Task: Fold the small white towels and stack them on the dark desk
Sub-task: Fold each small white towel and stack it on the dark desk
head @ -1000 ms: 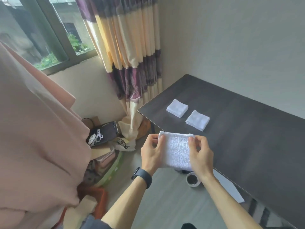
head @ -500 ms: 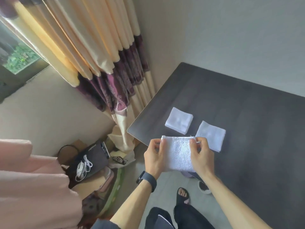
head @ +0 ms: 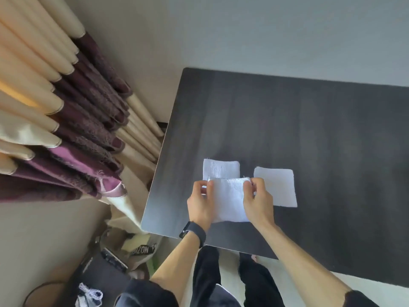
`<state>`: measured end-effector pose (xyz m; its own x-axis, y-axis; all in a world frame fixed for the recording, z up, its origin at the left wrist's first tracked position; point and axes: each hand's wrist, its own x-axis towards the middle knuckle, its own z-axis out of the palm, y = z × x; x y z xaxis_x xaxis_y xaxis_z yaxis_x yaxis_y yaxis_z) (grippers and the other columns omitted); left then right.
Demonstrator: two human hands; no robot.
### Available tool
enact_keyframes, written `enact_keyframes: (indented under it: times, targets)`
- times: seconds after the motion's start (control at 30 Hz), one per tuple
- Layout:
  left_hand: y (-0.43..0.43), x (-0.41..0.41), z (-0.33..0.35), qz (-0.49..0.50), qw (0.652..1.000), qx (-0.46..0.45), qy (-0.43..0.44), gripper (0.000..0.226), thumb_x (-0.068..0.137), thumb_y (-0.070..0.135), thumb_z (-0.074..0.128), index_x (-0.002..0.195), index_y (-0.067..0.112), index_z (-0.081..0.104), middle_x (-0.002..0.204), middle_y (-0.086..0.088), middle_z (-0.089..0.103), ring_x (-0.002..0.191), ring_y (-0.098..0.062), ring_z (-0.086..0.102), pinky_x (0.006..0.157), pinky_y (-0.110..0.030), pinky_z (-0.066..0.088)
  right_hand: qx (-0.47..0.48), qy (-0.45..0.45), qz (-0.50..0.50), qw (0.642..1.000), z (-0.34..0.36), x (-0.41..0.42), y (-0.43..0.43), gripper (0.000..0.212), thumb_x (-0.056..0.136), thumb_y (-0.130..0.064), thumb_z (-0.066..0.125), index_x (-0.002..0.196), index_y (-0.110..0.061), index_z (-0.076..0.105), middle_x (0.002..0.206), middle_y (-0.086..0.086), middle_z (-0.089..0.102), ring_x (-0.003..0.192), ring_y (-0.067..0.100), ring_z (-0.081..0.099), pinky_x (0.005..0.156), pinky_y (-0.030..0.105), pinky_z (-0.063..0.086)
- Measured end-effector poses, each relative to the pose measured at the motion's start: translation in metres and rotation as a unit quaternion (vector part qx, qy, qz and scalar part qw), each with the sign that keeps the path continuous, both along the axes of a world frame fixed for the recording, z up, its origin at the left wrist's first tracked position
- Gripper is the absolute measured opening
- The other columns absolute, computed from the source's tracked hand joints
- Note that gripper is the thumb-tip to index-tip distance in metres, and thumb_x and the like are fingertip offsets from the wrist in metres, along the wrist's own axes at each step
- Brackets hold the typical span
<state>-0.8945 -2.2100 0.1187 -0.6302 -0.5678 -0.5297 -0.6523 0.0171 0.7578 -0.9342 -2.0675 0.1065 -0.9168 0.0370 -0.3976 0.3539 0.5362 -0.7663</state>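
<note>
One striped curtain (head: 77,129) hangs at my left. My left hand (head: 200,203) pinches the left edge of one white towel (head: 230,199), which I hold over the dark tabletop (head: 309,129). My right hand (head: 259,201) pinches its right edge. Two folded towels lie flat beyond, one behind (head: 221,169) and one to the right (head: 276,187), making three towels.

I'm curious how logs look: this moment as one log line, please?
phase: folding | left hand: pinches held towel | right hand: pinches held towel | desk: left folded towel, right folded towel, unstacked
</note>
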Motion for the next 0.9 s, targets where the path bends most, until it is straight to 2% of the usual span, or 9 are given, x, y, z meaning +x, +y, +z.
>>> enact_keyframes:
  times: [0.1,0.2,0.37,0.43,0.53,0.63,0.77,0.9]
  targets:
    - [-0.021,-0.023,-0.017,-0.034,0.999,-0.005,-0.012,0.024,0.099,0.045,0.050,0.099,0.023,0.059,0.091,0.009,0.064,0.078,-0.007,0.058,0.058,-0.017,0.042,0.005,-0.010,-0.026,1.000,-0.016,-0.014,-0.017,0.017,0.102,-0.038,0.043,0.103,-0.023,0.052,0.079,-0.007,0.062,0.069,0.014,0.056,0.066,0.035,0.047]
    - [-0.036,-0.045,-0.037,-0.064,0.997,-0.017,-0.027,0.024,0.098,0.048,0.049,0.100,0.025,0.058,0.092,0.010,0.064,0.083,-0.011,0.061,0.064,-0.022,0.045,0.018,-0.017,-0.036,0.999,-0.033,-0.028,-0.028,0.019,0.103,-0.038,0.042,0.105,-0.022,0.052,0.082,-0.007,0.063,0.074,0.015,0.058,0.067,0.032,0.047]
    - [-0.045,-0.072,-0.054,-0.100,0.994,-0.029,-0.044,0.028,0.100,0.051,0.043,0.105,0.025,0.053,0.094,0.011,0.062,0.082,-0.008,0.059,0.060,-0.023,0.043,0.061,-0.017,-0.042,0.997,-0.057,-0.054,-0.041,0.020,0.103,-0.038,0.040,0.105,-0.021,0.050,0.088,-0.004,0.063,0.080,0.017,0.060,0.065,0.031,0.045]
    - [-0.046,-0.075,-0.060,-0.105,0.992,-0.040,-0.059,0.031,0.100,0.055,0.039,0.107,0.027,0.051,0.095,0.013,0.062,0.082,-0.005,0.058,0.060,-0.023,0.042,0.071,-0.024,-0.033,0.997,-0.065,-0.061,-0.043,0.019,0.102,-0.039,0.039,0.103,-0.023,0.050,0.081,-0.007,0.061,0.079,0.017,0.058,0.064,0.035,0.046]
    - [-0.047,-0.075,-0.071,-0.135,0.985,-0.067,-0.083,0.030,0.101,0.054,0.034,0.108,0.028,0.046,0.095,0.013,0.061,0.082,-0.011,0.059,0.067,-0.030,0.049,0.098,-0.031,-0.016,0.995,-0.075,-0.065,-0.045,0.019,0.102,-0.042,0.036,0.100,-0.027,0.047,0.071,-0.008,0.061,0.078,0.019,0.057,0.062,0.039,0.049]
    - [-0.047,-0.078,-0.076,-0.147,0.982,-0.075,-0.086,0.029,0.102,0.054,0.031,0.102,0.027,0.042,0.090,0.011,0.061,0.081,-0.017,0.060,0.068,-0.034,0.049,0.122,-0.040,-0.014,0.992,-0.078,-0.066,-0.046,0.022,0.103,-0.043,0.034,0.102,-0.026,0.046,0.074,-0.007,0.062,0.074,0.016,0.058,0.063,0.039,0.050]
    - [-0.049,-0.079,-0.077,-0.196,0.962,-0.158,-0.102,0.025,0.102,0.051,0.027,0.095,0.029,0.035,0.081,0.009,0.059,0.074,-0.026,0.058,0.066,-0.037,0.045,0.144,-0.041,-0.005,0.989,-0.079,-0.067,-0.048,0.022,0.103,-0.043,0.034,0.101,-0.024,0.045,0.075,-0.006,0.062,0.076,0.019,0.057,0.063,0.040,0.050]
    - [-0.052,-0.076,-0.078,-0.208,0.952,-0.208,-0.079,0.020,0.101,0.051,0.034,0.097,0.031,0.036,0.092,0.011,0.056,0.077,-0.027,0.059,0.068,-0.038,0.045,0.165,-0.035,0.001,0.986,-0.073,-0.067,-0.050,0.026,0.102,-0.042,0.033,0.101,-0.020,0.046,0.086,-0.005,0.059,0.085,0.017,0.046,0.067,0.039,0.047]
